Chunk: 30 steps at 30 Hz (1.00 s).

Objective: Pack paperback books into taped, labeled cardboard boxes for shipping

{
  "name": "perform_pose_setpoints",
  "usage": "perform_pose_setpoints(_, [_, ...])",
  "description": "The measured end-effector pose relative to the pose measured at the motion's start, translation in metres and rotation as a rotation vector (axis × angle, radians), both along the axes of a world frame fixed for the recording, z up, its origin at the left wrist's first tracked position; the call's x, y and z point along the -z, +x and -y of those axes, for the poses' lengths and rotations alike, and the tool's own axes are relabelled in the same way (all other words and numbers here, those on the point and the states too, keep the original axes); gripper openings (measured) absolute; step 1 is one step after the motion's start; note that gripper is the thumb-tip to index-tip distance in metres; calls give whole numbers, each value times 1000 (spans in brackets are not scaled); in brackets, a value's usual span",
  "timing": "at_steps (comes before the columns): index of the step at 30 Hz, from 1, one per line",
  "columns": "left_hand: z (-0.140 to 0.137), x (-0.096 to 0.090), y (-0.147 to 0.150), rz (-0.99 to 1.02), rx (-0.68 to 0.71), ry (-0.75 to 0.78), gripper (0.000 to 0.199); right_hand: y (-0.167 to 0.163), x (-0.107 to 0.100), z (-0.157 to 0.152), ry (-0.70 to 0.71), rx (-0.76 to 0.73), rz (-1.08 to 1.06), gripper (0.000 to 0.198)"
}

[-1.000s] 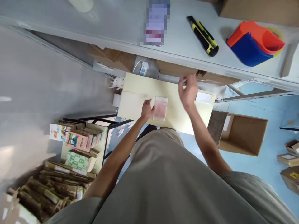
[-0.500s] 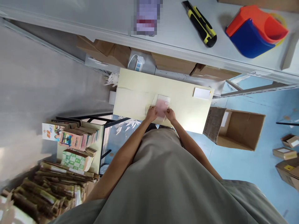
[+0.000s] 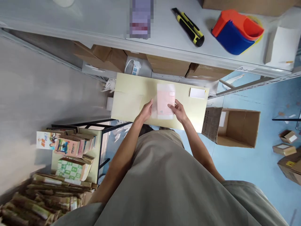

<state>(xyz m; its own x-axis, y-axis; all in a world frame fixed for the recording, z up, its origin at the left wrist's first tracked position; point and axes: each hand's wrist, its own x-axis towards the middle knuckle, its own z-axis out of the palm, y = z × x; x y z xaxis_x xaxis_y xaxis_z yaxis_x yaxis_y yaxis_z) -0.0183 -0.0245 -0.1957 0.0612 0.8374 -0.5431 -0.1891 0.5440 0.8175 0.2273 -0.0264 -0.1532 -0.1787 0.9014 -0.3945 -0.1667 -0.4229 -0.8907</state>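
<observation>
The right hand (image 3: 179, 111) grasps the right edge of a flat, pale-pink, translucent-bordered packet (image 3: 165, 100) over the middle of the pale-yellow rectangular desk (image 3: 131, 84); whether the left hand (image 3: 145, 112), by its left edge, grips it, I cannot tell. A white rectangular box (image 3: 197, 93) lies near the far right corner.

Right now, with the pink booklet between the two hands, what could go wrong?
The pink booklet might swing or slip, as the right hand pinches it by one edge; whether the left hand touches it is unclear.
The translucent wrap, which reaches past the booklet's far edge, could crease or catch.
The utility knife lies loose near the front of the grey shelf, so a bump might knock it down.
</observation>
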Motion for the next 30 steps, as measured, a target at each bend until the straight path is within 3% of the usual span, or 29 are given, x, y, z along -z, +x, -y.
perform_pose_setpoints(3, [-5, -42, 9, 219, 78, -22, 89, 8, -24, 0, 6, 23, -24, 66])
perform_pose_setpoints(7, [-5, -74, 21, 154, 80, 15, 79, 6, -28, 4, 26, 64, -19, 71])
perform_pose_setpoints(11, [-5, -78, 15, -33, 53, 95, 69, -7, -17, 7, 36, 123, 99, 81])
perform_pose_setpoints(15, [-6, -75, -2, -319, 84, 205, 43, -40, -16, 10, 91, 273, 323, 91])
perform_pose_setpoints(18, [-1, -76, -9, -535, 171, 275, 28, -79, -27, 13, 54, 157, 241, 87])
perform_pose_setpoints(21, [10, -78, -11, -618, 351, 300, 46, -112, -38, 14, 66, 57, 215, 71])
perform_pose_setpoints(25, [29, -83, -26, -437, 520, 395, 91, -125, -39, 6, 66, 104, 419, 68])
perform_pose_setpoints(27, [32, -85, -45, -345, 499, 425, 86, -123, -38, 1, 63, 108, 414, 73])
perform_pose_setpoints(30, [27, -89, -80, -425, 255, 410, 78, -119, -44, -4, 4, 49, 171, 72])
